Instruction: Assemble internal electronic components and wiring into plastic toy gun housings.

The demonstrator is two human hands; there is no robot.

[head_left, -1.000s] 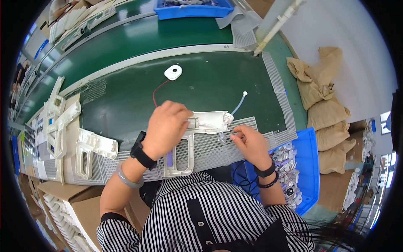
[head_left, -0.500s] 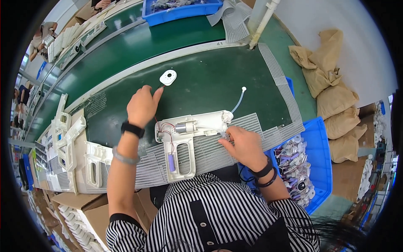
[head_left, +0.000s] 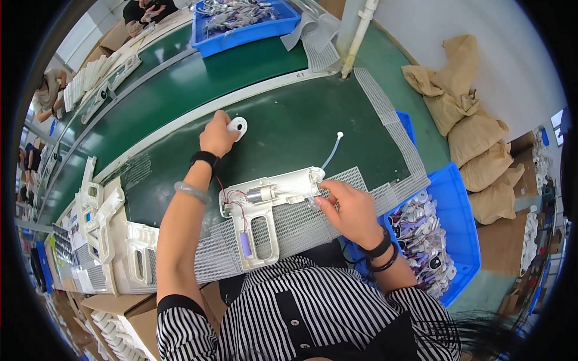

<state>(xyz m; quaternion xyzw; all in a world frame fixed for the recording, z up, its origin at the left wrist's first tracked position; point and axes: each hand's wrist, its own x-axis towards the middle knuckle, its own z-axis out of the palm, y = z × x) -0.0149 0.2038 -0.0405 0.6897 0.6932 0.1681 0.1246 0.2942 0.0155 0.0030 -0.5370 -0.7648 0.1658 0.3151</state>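
My left hand (head_left: 218, 136) is closed on the edge of a small white rounded cover (head_left: 240, 125) with a dark centre hole, above the green worktop. Nearer me lies a white plastic housing half (head_left: 286, 185) with a loop handle. Inside it sit a silver cylindrical motor (head_left: 255, 195), red wires and a purple cylindrical battery (head_left: 245, 243). At the housing's right end, my right hand (head_left: 351, 212) pinches a small transparent part (head_left: 313, 202). Beyond that end, a thin translucent tube (head_left: 332, 150) with a white tip sticks out over the worktop.
More white housing halves (head_left: 142, 253) lie at the left. A blue bin (head_left: 463, 240) of wired parts stands low at the right; another blue tray (head_left: 241, 39) sits at the back. Grey mesh matting (head_left: 397, 144) edges the worktop. Brown sacks (head_left: 475, 135) lean by the wall. Other people work far left.
My left hand has reached farther away and taken hold of the white cover, which lay just past its fingertips. My right hand stays at the housing's right end. The whole view has shifted slightly.
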